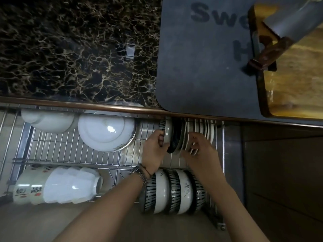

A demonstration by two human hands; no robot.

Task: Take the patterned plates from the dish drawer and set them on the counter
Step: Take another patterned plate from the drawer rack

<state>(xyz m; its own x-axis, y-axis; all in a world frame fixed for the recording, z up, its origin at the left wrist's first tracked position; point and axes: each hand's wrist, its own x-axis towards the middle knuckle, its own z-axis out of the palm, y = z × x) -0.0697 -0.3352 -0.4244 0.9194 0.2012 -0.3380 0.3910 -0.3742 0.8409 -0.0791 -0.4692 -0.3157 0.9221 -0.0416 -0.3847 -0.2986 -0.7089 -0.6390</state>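
Observation:
The wire dish drawer (73, 147) is pulled out below the dark marble counter (73, 49). At its back right, several plates stand on edge in a rack; the leftmost ones are dark and patterned (174, 137), the ones further right are white (208, 130). My left hand (154, 145) grips the left side of the patterned plates, fingers curled round the rim. My right hand (199, 147) presses its fingers against the white plates just to their right, partly between them. The plates still stand in the rack.
Large white bowls (106, 131) lie upside down at the drawer's back left. Stacked cups (57, 186) lie at the front left and striped bowls (173, 191) at the front right. On the counter lie a grey mat (201, 58), a wooden board (295, 81) and a cleaver (283, 32).

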